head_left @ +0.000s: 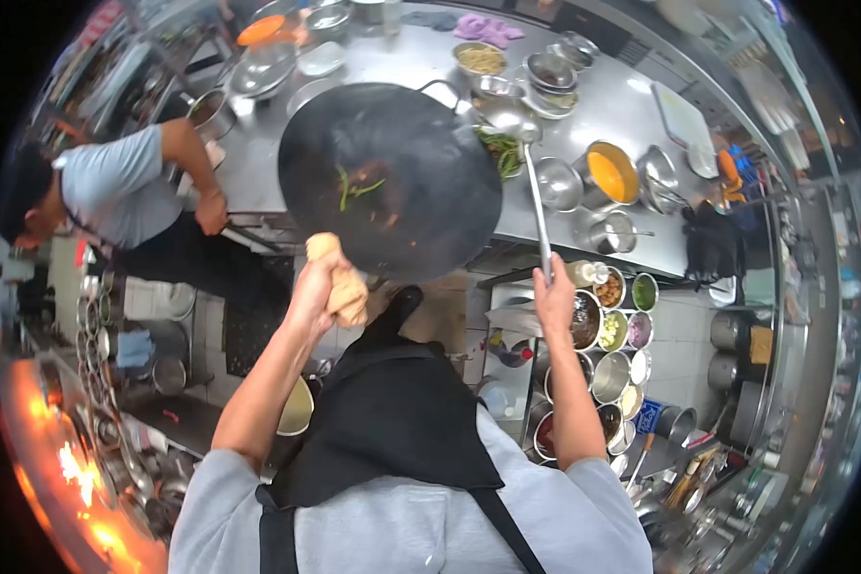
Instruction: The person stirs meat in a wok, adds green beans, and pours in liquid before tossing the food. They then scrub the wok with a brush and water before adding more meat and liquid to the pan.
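Note:
My left hand (313,287) is closed around a folded tan cloth (348,295) at the near edge of a large black wok (421,163). Whatever part of the wok lies under the cloth is hidden. A few green strips (356,189) and small brown bits cling to the wok's inside. In my right hand (553,298) is the long handle of a metal ladle (536,191). Its bowl end is over the counter, right of the wok, by a dish of green vegetables (500,153).
A steel counter (598,115) carries several bowls, a pot of orange liquid (611,173) and a white cutting board (684,117). Containers of ingredients (612,330) stand at my right. Another person (115,187) leans at the left. Flames (77,474) burn at lower left.

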Demonstrator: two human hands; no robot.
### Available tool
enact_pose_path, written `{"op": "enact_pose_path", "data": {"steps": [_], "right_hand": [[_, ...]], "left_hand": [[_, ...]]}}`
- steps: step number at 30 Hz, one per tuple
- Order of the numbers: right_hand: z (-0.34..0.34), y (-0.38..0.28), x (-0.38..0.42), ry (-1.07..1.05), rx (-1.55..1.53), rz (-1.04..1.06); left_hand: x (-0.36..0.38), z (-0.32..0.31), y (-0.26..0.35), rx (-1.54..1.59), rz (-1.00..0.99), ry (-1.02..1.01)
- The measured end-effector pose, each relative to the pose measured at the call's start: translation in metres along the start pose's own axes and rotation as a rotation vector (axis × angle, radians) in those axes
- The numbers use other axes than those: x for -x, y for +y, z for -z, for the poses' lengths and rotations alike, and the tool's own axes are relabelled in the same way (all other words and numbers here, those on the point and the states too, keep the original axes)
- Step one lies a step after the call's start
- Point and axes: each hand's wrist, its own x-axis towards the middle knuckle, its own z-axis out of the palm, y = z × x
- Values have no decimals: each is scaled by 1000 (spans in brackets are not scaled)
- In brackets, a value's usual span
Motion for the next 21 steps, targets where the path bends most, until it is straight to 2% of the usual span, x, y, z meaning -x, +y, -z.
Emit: {"op": "enact_pose_path", "data": {"steps": [1, 3, 4, 7, 8, 11, 13, 16, 19, 21], "right_hand": [[18, -31, -4, -56, -40, -53], [30, -71, -12, -181, -211, -11], [21, -81, -19, -211, -330, 106], [-7, -93, -25, -346, -389, 145], [2, -103, -27, -452, -298, 138], [12, -71, -18, -294, -31, 273], [22, -46, -19, -233, 110, 223], [28, -57, -24, -178, 58, 174], [1, -86, -32, -88, -46, 187], [-7, -106, -40, -155, -45, 152]], "left_hand": [[-2, -1, 5, -5, -23, -36], [2, -16, 15, -75, -93, 25], [-1, -18, 20, -77, -105, 24], [-5, -32, 41, -136, -148, -24], [-1, -41, 51, -136, -146, -23], [-11, -48, 73, -155, -152, -13], [-15, -43, 81, -187, -157, -34], [-10, -49, 94, -227, -203, -5], [-29, -38, 105, -236, -210, -40], [-39, -34, 118, -236, -172, -90]]}}
